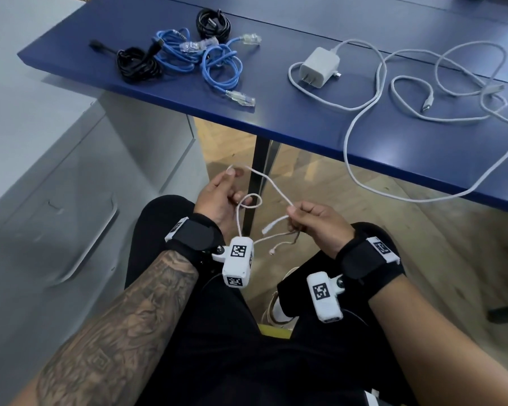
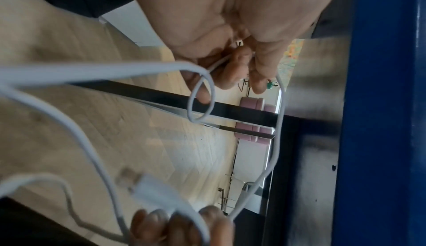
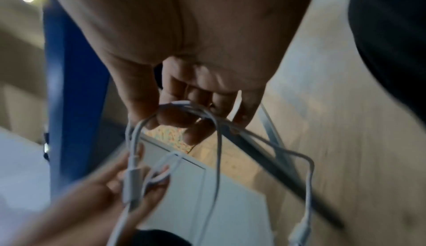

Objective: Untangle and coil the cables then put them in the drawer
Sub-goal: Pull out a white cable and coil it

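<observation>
Both hands hold one thin white cable (image 1: 272,186) in front of my lap, below the blue table's edge. My left hand (image 1: 222,191) pinches one stretch of it between thumb and finger, with a small loop (image 2: 200,102) hanging by its fingers. My right hand (image 1: 313,219) grips several strands (image 3: 196,110) of the same cable; its plug end (image 1: 272,227) and loose ends dangle beneath. On the blue table (image 1: 305,124) lie coiled blue cables (image 1: 214,64), black coiled cables (image 1: 138,64), and a white charger (image 1: 320,67) with a long loose white cable (image 1: 373,104).
A grey drawer cabinet (image 1: 50,200) with a curved handle (image 1: 94,241) stands at my left, shut. A black table leg (image 1: 257,177) rises just behind the hands. Wooden floor lies under the table. My black-trousered legs fill the lower view.
</observation>
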Action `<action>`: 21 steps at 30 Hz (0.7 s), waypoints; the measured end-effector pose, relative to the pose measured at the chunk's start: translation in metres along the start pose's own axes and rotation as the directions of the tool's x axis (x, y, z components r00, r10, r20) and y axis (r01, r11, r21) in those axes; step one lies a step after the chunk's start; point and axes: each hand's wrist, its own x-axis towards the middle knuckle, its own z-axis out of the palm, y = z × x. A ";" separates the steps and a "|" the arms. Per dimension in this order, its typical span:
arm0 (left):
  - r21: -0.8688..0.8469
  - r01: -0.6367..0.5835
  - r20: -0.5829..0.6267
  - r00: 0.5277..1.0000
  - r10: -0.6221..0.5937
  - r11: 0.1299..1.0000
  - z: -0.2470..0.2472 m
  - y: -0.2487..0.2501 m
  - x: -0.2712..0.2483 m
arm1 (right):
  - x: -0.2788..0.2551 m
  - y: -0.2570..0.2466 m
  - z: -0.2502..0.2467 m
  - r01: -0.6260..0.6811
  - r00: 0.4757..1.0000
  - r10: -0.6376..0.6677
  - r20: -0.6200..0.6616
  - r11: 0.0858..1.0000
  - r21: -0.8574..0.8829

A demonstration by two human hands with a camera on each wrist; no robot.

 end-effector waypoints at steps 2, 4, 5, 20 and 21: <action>0.098 -0.028 0.025 0.999 0.026 0.995 -0.003 0.003 -0.001 | 0.000 0.000 -0.005 -0.007 0.999 -0.007 -0.050 0.959 -0.283; 0.234 -0.081 0.100 0.993 0.059 0.969 0.001 -0.003 -0.005 | 0.002 -0.004 -0.002 -0.010 0.996 -0.018 -0.089 0.953 -0.304; 0.272 -0.097 0.143 0.988 0.060 0.958 0.004 -0.007 -0.008 | 0.003 -0.008 0.003 0.002 0.995 -0.027 -0.095 0.968 -0.252; 0.512 -0.065 0.119 0.993 0.004 0.856 0.004 -0.028 -0.005 | 0.006 -0.040 0.006 0.136 0.858 -0.108 -0.502 0.990 0.020; 0.502 -0.070 0.131 0.991 0.004 0.862 0.005 -0.027 -0.006 | 0.007 -0.040 0.005 0.143 0.829 -0.087 -0.552 0.988 0.058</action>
